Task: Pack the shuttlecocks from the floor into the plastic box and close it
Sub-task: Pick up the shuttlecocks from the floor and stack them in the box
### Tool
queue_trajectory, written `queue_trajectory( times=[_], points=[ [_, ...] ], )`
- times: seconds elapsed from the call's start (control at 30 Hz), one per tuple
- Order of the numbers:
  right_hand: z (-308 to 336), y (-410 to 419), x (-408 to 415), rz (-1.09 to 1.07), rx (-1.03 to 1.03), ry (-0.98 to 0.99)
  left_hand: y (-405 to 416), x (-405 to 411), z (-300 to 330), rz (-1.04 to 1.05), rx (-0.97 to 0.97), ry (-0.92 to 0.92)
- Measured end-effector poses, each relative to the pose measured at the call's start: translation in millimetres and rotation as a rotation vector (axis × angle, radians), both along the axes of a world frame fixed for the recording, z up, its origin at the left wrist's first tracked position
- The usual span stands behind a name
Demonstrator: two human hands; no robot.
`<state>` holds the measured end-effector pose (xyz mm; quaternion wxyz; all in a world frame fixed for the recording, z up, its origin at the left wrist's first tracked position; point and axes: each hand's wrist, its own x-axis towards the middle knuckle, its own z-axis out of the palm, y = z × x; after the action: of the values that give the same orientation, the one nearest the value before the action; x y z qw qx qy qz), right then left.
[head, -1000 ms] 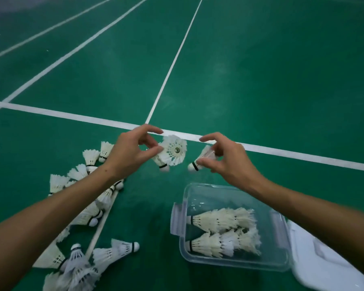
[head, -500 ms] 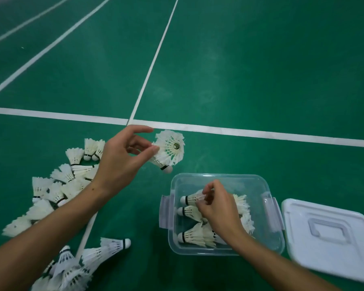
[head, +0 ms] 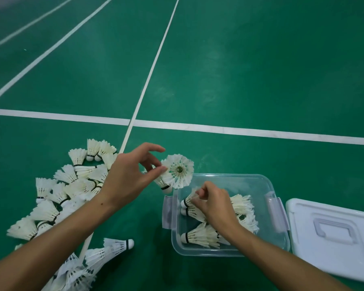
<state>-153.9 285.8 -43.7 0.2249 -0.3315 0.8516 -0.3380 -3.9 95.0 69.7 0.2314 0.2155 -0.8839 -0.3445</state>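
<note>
A clear plastic box (head: 259,179) stands open on the green floor with several white shuttlecocks (head: 200,236) lying inside. My right hand (head: 214,204) is inside the box and pinches the feathers of one shuttlecock (head: 187,200) at the box's left side. My left hand (head: 130,177) hovers just left of the box's far corner and pinches two shuttlecocks (head: 178,171), one with its feather skirt facing me. A heap of loose shuttlecocks (head: 72,187) lies on the floor to the left. The white lid (head: 334,238) lies flat right of the box.
White court lines (head: 240,129) cross the green floor beyond the hands. More shuttlecocks (head: 114,246) lie near the lower left, partly hidden by my left forearm. Grey latches (head: 167,213) hang on both short sides of the box.
My right hand carried its shuttlecock from above the floor down into the box and now holds it at the left side. My left hand stayed raised with its shuttlecocks.
</note>
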Motion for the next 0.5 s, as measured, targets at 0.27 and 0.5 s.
queue_trajectory(
  times=[0.27, 0.5],
  points=[
    [82, 42, -12, -0.097, -0.292, -0.058, 12, -16, 16, -0.038, -0.086, -0.095],
    [106, 31, -2, 0.128, -0.263, 0.274, 42, -65, 25, -0.078, -0.204, -0.215]
  ],
)
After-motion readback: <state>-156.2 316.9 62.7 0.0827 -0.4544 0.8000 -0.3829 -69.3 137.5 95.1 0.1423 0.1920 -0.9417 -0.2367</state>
